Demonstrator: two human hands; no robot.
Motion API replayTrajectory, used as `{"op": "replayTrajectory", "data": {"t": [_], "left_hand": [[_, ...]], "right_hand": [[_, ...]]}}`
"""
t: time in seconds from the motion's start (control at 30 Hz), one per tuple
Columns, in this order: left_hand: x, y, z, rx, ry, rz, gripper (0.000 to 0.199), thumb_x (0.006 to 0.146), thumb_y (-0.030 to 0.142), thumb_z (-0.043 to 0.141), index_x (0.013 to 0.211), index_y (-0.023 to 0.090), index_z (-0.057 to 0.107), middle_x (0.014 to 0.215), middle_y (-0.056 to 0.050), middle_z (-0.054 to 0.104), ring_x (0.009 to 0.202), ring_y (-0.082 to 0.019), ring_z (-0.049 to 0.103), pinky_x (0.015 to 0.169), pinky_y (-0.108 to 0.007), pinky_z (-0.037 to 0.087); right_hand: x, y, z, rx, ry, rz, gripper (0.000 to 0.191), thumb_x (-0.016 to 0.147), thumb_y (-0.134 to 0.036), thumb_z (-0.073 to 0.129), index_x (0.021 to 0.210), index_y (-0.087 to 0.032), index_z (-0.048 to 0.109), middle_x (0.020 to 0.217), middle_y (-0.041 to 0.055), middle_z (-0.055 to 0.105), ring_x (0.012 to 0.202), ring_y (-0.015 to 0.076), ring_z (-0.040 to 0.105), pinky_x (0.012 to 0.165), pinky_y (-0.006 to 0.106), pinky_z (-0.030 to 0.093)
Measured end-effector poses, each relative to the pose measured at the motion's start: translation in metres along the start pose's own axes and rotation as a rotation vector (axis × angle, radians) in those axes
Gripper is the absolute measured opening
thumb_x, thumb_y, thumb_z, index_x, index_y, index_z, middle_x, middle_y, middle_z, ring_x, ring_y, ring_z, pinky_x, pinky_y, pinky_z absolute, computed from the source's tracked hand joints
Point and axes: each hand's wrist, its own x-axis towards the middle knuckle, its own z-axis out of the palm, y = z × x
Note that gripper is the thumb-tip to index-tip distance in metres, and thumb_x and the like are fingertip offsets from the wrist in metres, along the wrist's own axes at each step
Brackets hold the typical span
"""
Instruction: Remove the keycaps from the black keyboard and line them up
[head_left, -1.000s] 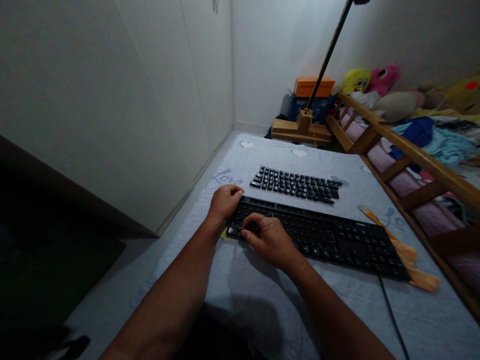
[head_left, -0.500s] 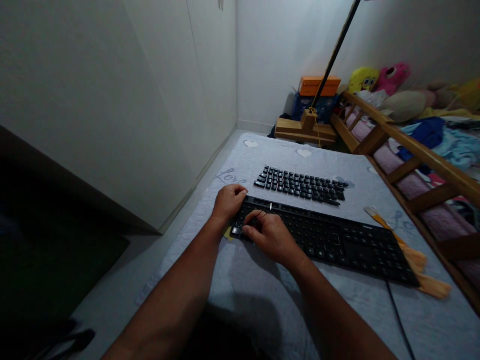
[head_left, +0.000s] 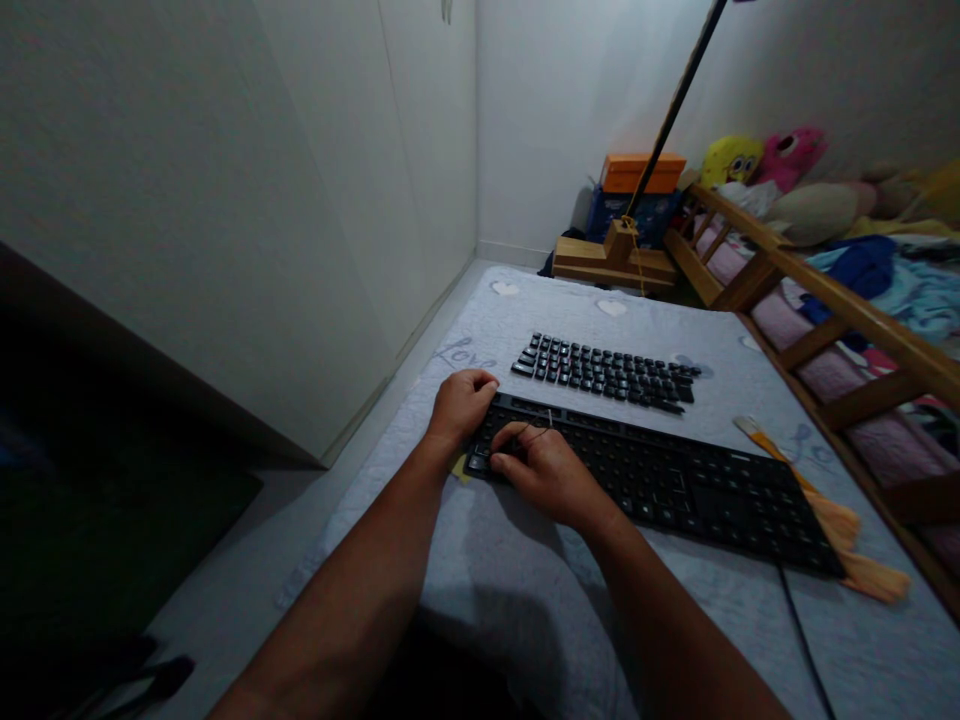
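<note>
A black keyboard (head_left: pixel 705 500) lies at a slant across the cloth-covered surface, most of its keycaps off and a few left at its near-left corner. My left hand (head_left: pixel 461 408) is closed on the keyboard's far-left corner. Over the keyboard's left end, my right hand (head_left: pixel 544 470) is closed in a pinch, its fingertips down by the corner keys. A thin wire tool, like a keycap puller (head_left: pixel 550 419), pokes out above its knuckles; the working end is hidden. Beyond the keyboard, loose black keycaps (head_left: pixel 600 372) lie in keyboard-like rows.
A brush (head_left: pixel 759 438) and an orange cloth (head_left: pixel 874 575) lie at the keyboard's right. The keyboard's cable (head_left: pixel 802 630) runs toward me. A wooden bed rail (head_left: pixel 847 300) borders the right side, a pale cabinet (head_left: pixel 337 200) the left. A wooden stand (head_left: pixel 615 262) is behind.
The view has shifted slightly. My right hand has tilted a little at the keyboard's left end, and the wire tool leans slightly more. My left hand keeps its hold on the corner.
</note>
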Motion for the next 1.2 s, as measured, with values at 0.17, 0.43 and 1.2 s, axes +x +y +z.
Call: {"op": "replayTrajectory", "data": {"t": [0.17,0.43,1.2], "left_hand": [[-0.001,0.001,0.000,0.006,0.005,-0.002,0.021,0.078,0.024,0.053,0.078,0.016,0.073,0.080,-0.005,0.074,0.077,-0.017,0.066,0.070,-0.026,0.049],[0.001,-0.003,0.002,0.013,0.011,-0.001,0.021,0.079,0.026,0.054,0.081,0.016,0.073,0.083,-0.005,0.074,0.080,-0.017,0.066,0.072,-0.025,0.050],[-0.001,0.001,0.000,0.025,0.007,0.007,0.021,0.079,0.023,0.054,0.081,0.015,0.073,0.082,-0.005,0.074,0.077,-0.017,0.066,0.071,-0.026,0.049]], "right_hand": [[0.007,-0.006,0.001,-0.067,0.008,-0.007,0.006,0.082,-0.014,0.059,0.084,-0.017,0.064,0.063,-0.0030,0.059,0.056,0.0117,0.051,0.060,0.024,0.036],[-0.001,-0.015,0.003,-0.142,-0.017,-0.100,0.005,0.084,-0.013,0.061,0.086,-0.017,0.063,0.071,-0.0002,0.063,0.065,0.0130,0.055,0.065,0.025,0.037],[0.000,-0.010,0.000,-0.078,-0.055,-0.078,0.009,0.084,-0.012,0.054,0.088,-0.019,0.059,0.072,-0.0011,0.062,0.063,0.0125,0.054,0.065,0.024,0.037]]}}
